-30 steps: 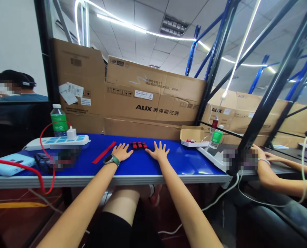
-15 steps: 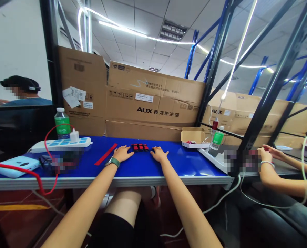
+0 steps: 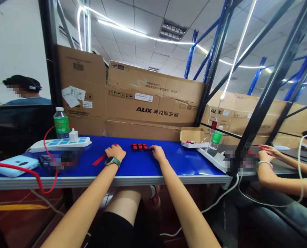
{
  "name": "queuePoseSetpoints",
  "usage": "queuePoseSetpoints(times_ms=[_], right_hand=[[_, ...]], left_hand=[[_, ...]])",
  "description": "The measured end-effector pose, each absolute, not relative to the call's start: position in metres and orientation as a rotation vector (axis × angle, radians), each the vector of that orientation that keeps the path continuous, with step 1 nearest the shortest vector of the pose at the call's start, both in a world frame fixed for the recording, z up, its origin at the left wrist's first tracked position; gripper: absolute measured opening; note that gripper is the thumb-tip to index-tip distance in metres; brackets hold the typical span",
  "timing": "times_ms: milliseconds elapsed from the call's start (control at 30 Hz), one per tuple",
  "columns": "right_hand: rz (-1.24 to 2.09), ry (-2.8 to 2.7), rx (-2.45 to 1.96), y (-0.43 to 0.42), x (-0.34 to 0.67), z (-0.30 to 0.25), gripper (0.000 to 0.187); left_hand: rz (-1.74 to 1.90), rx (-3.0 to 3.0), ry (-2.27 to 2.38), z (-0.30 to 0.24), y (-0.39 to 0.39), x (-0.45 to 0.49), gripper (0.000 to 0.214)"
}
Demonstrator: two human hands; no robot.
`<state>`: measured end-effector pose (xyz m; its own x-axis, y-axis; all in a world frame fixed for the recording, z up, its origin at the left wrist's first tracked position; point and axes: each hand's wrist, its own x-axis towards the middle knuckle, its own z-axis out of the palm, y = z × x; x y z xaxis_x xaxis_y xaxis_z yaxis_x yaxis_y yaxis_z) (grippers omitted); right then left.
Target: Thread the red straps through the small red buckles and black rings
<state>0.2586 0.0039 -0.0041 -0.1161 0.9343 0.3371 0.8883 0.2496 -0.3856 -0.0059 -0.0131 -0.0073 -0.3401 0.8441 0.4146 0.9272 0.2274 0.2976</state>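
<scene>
My left hand (image 3: 115,152), a watch on its wrist, lies curled on the blue table (image 3: 143,167) over the far end of a flat red strip (image 3: 98,159). The strip's near end sticks out to the left of the wrist. A short row of red and black blocks (image 3: 140,147) lies between my hands. My right hand (image 3: 157,152) rests beside it with bent fingers, the fingertips touching the row's right end. Whether either hand truly grips is hard to make out.
A white power strip (image 3: 60,143), green-labelled bottle (image 3: 61,122), pale blue device (image 3: 12,164) and red cable (image 3: 43,172) lie left. A small open carton (image 3: 193,136) and second bottle (image 3: 216,137) stand right. Big cardboard boxes (image 3: 153,100) wall the back. A co-worker's hands (image 3: 267,154) work beyond a black post (image 3: 259,113).
Both hands lay flat with spread fingers; now both are curled. My left hand has slid left onto the red strip, and my right has drawn in to the blocks' right end.
</scene>
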Motion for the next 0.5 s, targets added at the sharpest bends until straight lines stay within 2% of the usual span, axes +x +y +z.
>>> queuePoseSetpoints(times_ms=[300, 500], right_hand=[[0.215, -1.713, -1.415, 0.010, 0.260, -0.001, 0.038], [0.096, -1.527, -1.436, 0.014, 0.267, -0.001, 0.045]], left_hand=[[-0.679, -1.808, -2.167, -0.001, -0.018, -0.006, 0.034], [-0.773, -1.895, -2.261, 0.007, -0.017, -0.004, 0.033]])
